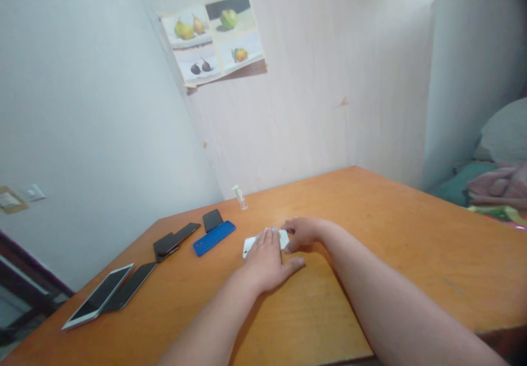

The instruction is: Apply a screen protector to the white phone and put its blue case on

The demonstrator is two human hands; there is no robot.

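A white phone [249,243] lies flat on the wooden table in the middle of the view, partly covered by my hands. My left hand [267,262] rests palm down over it, fingers stretched out and together, thumb pointing off to the right. At the phone's right end is my right hand [303,233], its thumb on the near edge and its fingers bent round the far side. A blue phone [214,238], possibly just a case, lies left of my left hand, touching a dark phone [212,220] behind it.
On the table's [395,229] left side lie a white-framed tablet [101,294], a dark tablet or large phone [130,286] and dark phones [177,240] overlapping. A small clear pump bottle [240,198] stands near the wall. A fruit poster [214,39] hangs above; cloths [500,185] are piled at right.
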